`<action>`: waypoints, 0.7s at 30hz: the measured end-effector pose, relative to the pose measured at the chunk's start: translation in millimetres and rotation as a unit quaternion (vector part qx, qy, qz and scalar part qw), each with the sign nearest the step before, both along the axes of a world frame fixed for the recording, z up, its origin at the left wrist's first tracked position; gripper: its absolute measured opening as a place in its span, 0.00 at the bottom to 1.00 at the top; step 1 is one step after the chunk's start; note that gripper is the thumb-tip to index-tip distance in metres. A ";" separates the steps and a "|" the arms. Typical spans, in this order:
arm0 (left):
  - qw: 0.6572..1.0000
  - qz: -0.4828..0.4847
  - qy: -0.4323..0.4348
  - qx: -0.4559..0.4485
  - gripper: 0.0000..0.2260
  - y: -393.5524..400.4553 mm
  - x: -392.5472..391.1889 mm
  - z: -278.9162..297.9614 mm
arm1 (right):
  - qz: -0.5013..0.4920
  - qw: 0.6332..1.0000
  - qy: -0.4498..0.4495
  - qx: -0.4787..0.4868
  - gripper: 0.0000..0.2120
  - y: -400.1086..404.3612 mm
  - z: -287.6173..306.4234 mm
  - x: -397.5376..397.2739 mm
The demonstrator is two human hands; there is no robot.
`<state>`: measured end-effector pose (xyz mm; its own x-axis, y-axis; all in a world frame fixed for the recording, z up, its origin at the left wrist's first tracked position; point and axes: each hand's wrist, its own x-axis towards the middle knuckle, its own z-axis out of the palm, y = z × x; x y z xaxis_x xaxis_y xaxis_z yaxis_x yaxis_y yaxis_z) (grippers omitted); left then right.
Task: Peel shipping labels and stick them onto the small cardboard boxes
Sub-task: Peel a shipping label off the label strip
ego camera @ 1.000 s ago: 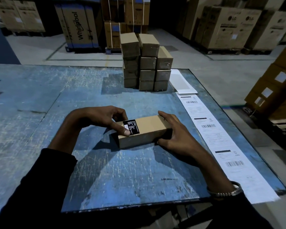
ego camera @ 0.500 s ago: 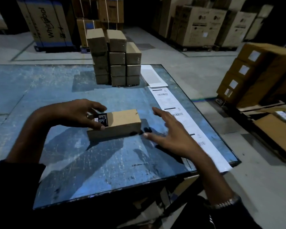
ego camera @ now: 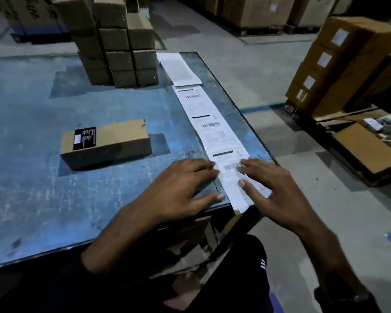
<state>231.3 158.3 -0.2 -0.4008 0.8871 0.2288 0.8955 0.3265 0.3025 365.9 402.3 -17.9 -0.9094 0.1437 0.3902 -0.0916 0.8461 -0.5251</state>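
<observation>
1. My left hand lies flat on the blue table, fingers straight and relaxed, its fingertips touching the left edge of the label strip at the near right corner.
2. My right hand lies open too, fingers spread and straight, resting on the right side of the same strip; the thumb presses down on the paper.
3. The nearest label, with its barcode, sits between my two sets of fingertips, flat on the strip; neither hand pinches or grips it.
4. The strip runs along the table's right edge, away from me, its near end hanging just over the table edge.
5. The small cardboard box with a black sticker on top lies on the table to the left, well apart from both hands.
6. A stack of small boxes stands at the far side, just beside the strip's far end.
</observation>
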 end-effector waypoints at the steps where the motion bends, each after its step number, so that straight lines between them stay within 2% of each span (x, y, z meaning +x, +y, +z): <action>1: 1.000 0.020 0.008 -0.001 0.28 -1.3 0.2 -1.2 | -0.010 1.000 -0.007 0.022 0.19 -3.0 -1.7 -2.3; 6: 0.993 0.115 0.018 0.010 0.24 -11.6 5.3 -1.1 | -0.005 0.993 -0.073 0.092 0.28 -21.8 6.6 -19.8; 10: 0.990 0.138 0.014 0.024 0.25 -20.2 33.1 -6.0 | 0.036 0.994 -0.080 0.069 0.31 -22.5 11.4 -15.0; 15: 0.989 0.141 -0.009 0.042 0.24 -23.3 45.8 -7.9 | 0.113 0.991 -0.068 0.035 0.27 -13.6 12.5 -5.1; 18: 0.989 0.138 -0.009 0.055 0.22 -24.3 47.9 -7.7 | 0.143 0.988 -0.051 0.016 0.20 -10.2 9.8 -4.7; 21: 0.979 0.153 0.006 0.138 0.14 -26.4 55.0 -7.6 | 0.164 0.986 -0.018 -0.013 0.12 -11.2 6.2 -2.1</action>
<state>286.3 131.9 -7.8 -0.6344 0.6298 0.4482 0.7721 0.4881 0.4070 363.8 391.1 -11.7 -0.9214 -0.1517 0.3577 -0.3400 0.7603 -0.5534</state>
